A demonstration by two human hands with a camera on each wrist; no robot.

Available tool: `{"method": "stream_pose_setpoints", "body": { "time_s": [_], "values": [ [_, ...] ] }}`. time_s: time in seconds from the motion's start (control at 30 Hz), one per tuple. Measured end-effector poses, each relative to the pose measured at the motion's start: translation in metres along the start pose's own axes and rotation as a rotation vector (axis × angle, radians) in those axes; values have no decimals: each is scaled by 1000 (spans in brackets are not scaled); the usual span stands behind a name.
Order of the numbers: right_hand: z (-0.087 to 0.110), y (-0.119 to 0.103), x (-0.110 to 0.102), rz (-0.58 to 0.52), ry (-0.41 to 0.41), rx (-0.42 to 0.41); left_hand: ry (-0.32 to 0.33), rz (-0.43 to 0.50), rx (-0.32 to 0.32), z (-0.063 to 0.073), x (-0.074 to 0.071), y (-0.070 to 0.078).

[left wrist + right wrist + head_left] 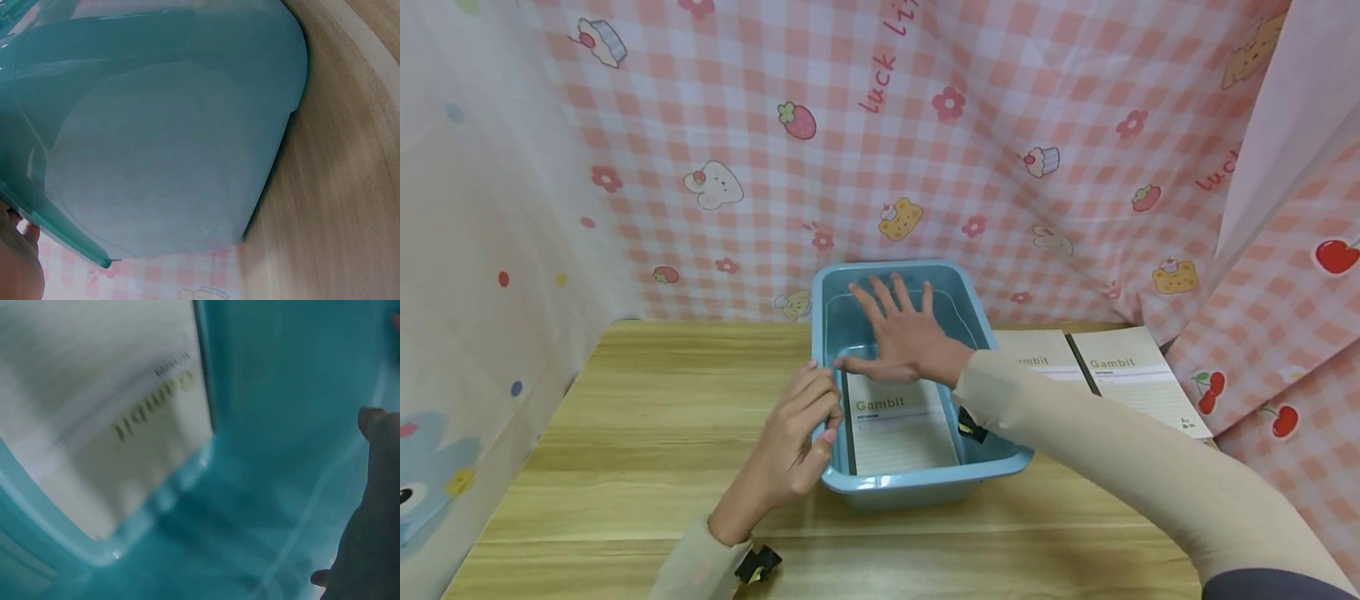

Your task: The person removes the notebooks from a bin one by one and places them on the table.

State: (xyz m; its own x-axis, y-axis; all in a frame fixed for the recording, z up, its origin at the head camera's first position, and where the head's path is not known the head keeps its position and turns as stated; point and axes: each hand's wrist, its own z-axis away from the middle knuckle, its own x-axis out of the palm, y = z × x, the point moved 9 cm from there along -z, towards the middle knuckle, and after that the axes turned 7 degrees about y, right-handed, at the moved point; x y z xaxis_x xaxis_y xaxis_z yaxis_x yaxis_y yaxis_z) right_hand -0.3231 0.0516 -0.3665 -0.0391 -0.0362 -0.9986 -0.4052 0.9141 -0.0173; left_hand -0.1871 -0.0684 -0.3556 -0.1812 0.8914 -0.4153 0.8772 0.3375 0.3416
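Note:
A blue plastic bin (917,478) stands on the table, with a notebook (904,437) marked "Gambit" lying cover up on its floor. My left hand (797,433) is at the bin's left rim, fingers curled over the edge. The left wrist view shows the bin's outer wall (156,156) large, with part of that hand (19,256) by the rim. Over the bin's far half, my right hand (906,337) is spread wide with nothing in it. In the right wrist view its fingers point past the notebook (119,444) toward the bin's wall.
Two more "Gambit" notebooks, a right one (1135,387) and a left one (1045,346) partly behind the right sleeve, lie side by side right of the bin. A pink checked curtain (850,167) hangs behind the wooden table (685,417). A pale dotted curtain (490,208) borders its left.

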Motion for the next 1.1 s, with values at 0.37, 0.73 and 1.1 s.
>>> {"method": "stream_pose_setpoints", "body": {
  "time_s": [0.37, 0.73, 1.1],
  "values": [
    [-10, -2, 54, 11, -100, 46, 14, 15, 8, 0, 0, 1],
    [-21, -12, 90, 4, -99, 59, 15, 10, 9, 1, 0, 0],
    [-11, -16, 117, 83, -219, 74, 20, 11, 13, -1, 0, 1]
  ]
}}
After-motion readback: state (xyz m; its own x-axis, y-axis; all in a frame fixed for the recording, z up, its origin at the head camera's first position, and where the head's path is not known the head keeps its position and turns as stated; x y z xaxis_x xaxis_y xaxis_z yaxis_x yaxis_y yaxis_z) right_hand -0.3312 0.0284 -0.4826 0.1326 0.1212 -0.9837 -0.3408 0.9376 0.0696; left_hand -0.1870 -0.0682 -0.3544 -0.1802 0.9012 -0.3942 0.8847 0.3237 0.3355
